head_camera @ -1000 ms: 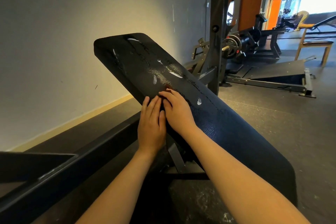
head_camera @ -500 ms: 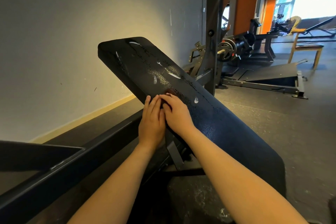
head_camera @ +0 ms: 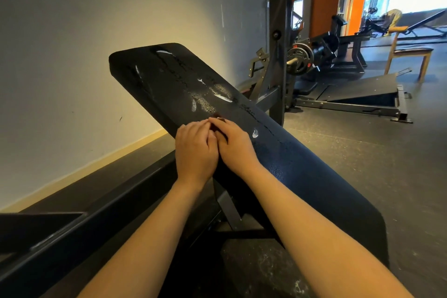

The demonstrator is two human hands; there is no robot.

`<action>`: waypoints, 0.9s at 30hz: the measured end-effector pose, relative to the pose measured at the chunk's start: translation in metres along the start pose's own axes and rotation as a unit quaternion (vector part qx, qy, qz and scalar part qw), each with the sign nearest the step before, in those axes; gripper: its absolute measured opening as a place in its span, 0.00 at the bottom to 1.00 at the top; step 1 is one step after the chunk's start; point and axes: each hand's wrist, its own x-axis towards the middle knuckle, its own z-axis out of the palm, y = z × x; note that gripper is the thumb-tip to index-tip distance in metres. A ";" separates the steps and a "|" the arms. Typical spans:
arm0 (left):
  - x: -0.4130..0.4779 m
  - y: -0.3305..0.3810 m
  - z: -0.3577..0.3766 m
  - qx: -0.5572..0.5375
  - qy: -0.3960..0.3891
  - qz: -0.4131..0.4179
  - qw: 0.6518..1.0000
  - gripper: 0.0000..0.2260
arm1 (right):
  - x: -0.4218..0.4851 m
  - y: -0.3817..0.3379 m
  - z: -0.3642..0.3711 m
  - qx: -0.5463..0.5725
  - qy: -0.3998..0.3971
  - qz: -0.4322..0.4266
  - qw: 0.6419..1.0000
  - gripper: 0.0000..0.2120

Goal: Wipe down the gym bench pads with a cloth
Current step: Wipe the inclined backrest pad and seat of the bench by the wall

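Observation:
The black bench pad (head_camera: 302, 176) slopes up to the left, with wet streaks and droplets (head_camera: 217, 97) on its upper half. My two hands lie side by side on its middle. My left hand (head_camera: 194, 150) has its fingers curled in over a small dark reddish-brown cloth (head_camera: 219, 119), of which only a sliver peeks out at the fingertips. My right hand (head_camera: 235, 146) lies on the pad with its fingers stretched over the same cloth, touching the left hand.
A pale wall (head_camera: 72, 68) runs close on the left, with a dark ledge (head_camera: 84, 213) below it. A black rack upright (head_camera: 278, 31) stands behind the pad. Weight plates (head_camera: 300, 58), a sloped platform (head_camera: 350, 97) and a wooden stool (head_camera: 408, 58) stand at right on the rubber floor (head_camera: 387, 164).
My left hand's fingers have gone from flat to curled over the cloth. Both hands sit slightly higher on the pad, and the view has shifted a little.

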 end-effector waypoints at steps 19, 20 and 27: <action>-0.027 0.066 0.041 0.140 -0.079 -0.031 0.986 0.18 | -0.008 0.097 -0.059 -0.075 0.043 0.195 0.977 0.21; -0.029 0.069 0.043 0.148 -0.075 -0.036 0.985 0.18 | -0.013 0.092 -0.058 -0.088 0.035 0.192 0.977 0.21; -0.026 0.073 0.045 0.214 -0.098 -0.019 0.972 0.19 | -0.034 0.089 -0.060 -0.092 -0.022 0.019 0.995 0.20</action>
